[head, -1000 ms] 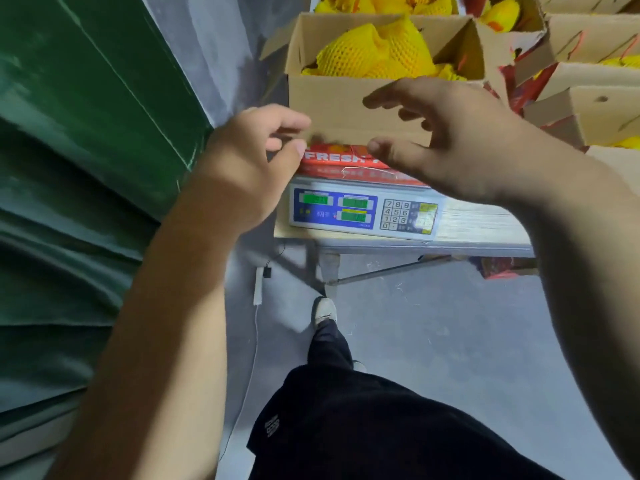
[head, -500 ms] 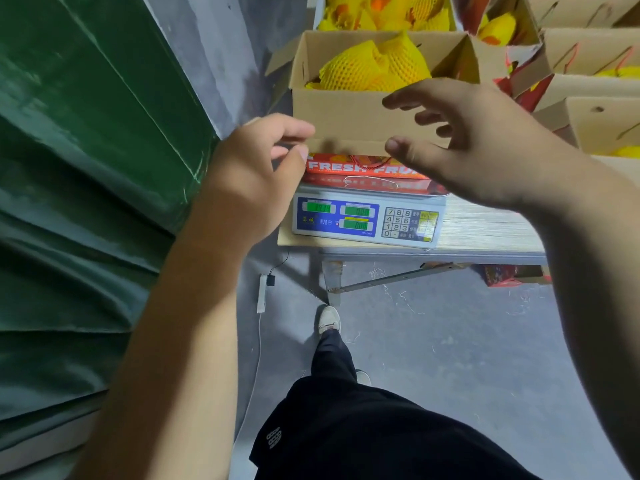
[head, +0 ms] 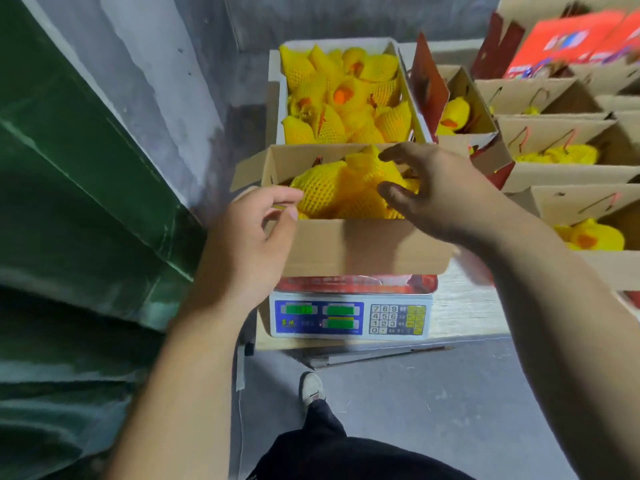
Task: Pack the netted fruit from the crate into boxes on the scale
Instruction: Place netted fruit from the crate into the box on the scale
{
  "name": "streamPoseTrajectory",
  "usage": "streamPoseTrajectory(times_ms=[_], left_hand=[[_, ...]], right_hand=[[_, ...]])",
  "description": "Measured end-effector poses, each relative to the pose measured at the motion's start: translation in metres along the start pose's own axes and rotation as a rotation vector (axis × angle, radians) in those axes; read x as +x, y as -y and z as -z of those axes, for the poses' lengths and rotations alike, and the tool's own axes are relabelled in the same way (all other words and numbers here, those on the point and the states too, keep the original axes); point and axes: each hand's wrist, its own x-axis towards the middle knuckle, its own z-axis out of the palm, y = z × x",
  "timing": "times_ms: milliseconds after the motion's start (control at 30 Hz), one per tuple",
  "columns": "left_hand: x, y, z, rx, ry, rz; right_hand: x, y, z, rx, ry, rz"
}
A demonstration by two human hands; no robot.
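Grey floor; scale [head: 349,317] readout blurred; both hands [head: 242,244] [head: 440,192] over box [head: 363,247], fingers loosely spread, holding nothing.

1 head-worn wide-angle view, looking forward and down.
It looks steeply down from close above the scale [head: 351,317] and its box [head: 363,244], taking in both forearms, the surface [head: 464,306] edge, and the floor [head: 450,403] below.
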Motion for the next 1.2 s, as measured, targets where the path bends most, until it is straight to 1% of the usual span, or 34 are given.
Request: streamPoseTrajectory(times_ms=[100, 167, 233, 300, 333, 400, 500, 567, 600, 667, 733, 767, 800, 867, 933, 1067, 1133, 1200], left_hand=[[0.037, 0.001, -0.008, 0.048, 0.060, -0.042], [0.058, 0.000, -0.018, 0.101, 0.145, -0.056], [0.074, 0.000, -0.032, 0.199, 0.297, -0.041], [0.082, 0.002, -0.045, 0.368, 0.468, -0.019], [0.084, 0.004, -0.051, 0.442, 0.510, -0.027], [0.089, 0.008, -0.059, 0.505, 0.487, -0.051], [0.098, 0.009, -0.068, 0.531, 0.439, -0.054], [0.103, 0.009, -0.072, 0.561, 0.439, -0.051], [0.105, 0.008, -0.073, 0.569, 0.441, -0.042], [0.108, 0.006, -0.075, 0.589, 0.440, -0.006], [0.110, 0.003, -0.078, 0.619, 0.431, 0.034], [0.111, 0.003, -0.080, 0.620, 0.423, 0.051], [0.110, 0.004, -0.083, 0.609, 0.410, 0.065], [0.106, 0.007, -0.085, 0.577, 0.368, 0.083], [0.101, 0.009, -0.084, 0.554, 0.334, 0.099], [0.098, 0.009, -0.085, 0.581, 0.298, 0.048], [0.098, 0.008, -0.088, 0.598, 0.281, 0.034], [0.098, 0.008, -0.089, 0.609, 0.271, 0.032]], right_hand=[[0.029, -0.010, -0.012, -0.043, 0.048, -0.063], [0.036, -0.021, -0.018, -0.034, 0.090, -0.109], [0.039, -0.032, -0.016, -0.028, 0.092, -0.136], [0.045, -0.042, -0.011, -0.022, 0.098, -0.143], [0.051, -0.047, -0.007, -0.021, 0.096, -0.151], [0.067, -0.059, -0.001, -0.018, 0.073, -0.162], [0.112, -0.084, 0.001, -0.057, 0.058, -0.148], [0.158, -0.105, -0.009, -0.115, 0.087, -0.144], [0.182, -0.116, -0.017, -0.157, 0.131, -0.154], [0.224, -0.140, -0.035, -0.336, 0.277, -0.127], [0.250, -0.164, -0.055, -0.602, 0.428, -0.042], [0.258, -0.173, -0.065, -0.724, 0.453, -0.005], [0.264, -0.180, -0.073, -0.816, 0.439, 0.019], [0.274, -0.187, -0.084, -0.899, 0.357, 0.042], [0.280, -0.188, -0.087, -0.848, 0.307, 0.026], [0.276, -0.191, -0.065, -0.487, 0.178, -0.094], [0.272, -0.192, -0.055, -0.388, 0.171, -0.095], [0.270, -0.188, -0.054, -0.386, 0.211, -0.072]])
